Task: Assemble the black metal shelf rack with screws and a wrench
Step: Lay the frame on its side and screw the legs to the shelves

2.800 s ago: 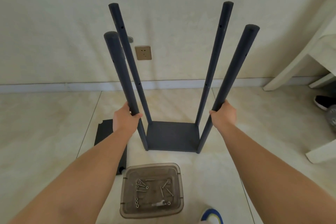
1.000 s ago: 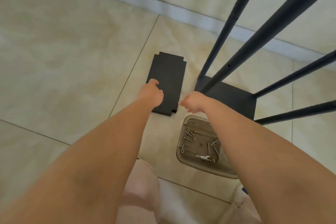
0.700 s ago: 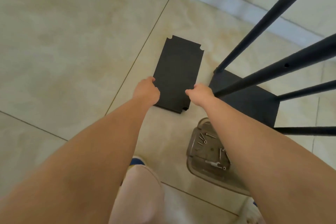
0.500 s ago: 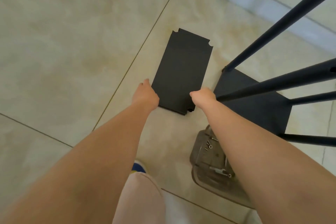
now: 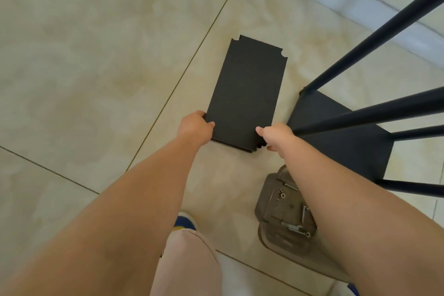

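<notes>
The tiled floor (image 5: 96,60) filled the view. At three o'clock stood the partly built rack (image 5: 341,137): a black base panel with four round black posts rising toward the upper right. At centre, just beside the rack at its nine o'clock side, lay the loose shelf panel (image 5: 247,94), a flat matte-black rectangle with notched corners and a down-turned lip along its near edge. The left hand (image 5: 195,127) gripped the panel's near corner at seven o'clock, thumb on top and fingers curled under; the right hand (image 5: 276,136) pinched the near corner at five o'clock, thumb on the upper face. Whether the panel had left the floor could not be told. Sheet metal of this kind was judged stiff, moderately light and smooth-coated, with thin edges; a two-handed hold on opposite sides, as here, seemed the sound one. At five o'clock sat a clear plastic tub (image 5: 276,243) holding screws (image 5: 282,195) and a small wrench (image 5: 292,226), partly hidden by the right forearm.
</notes>
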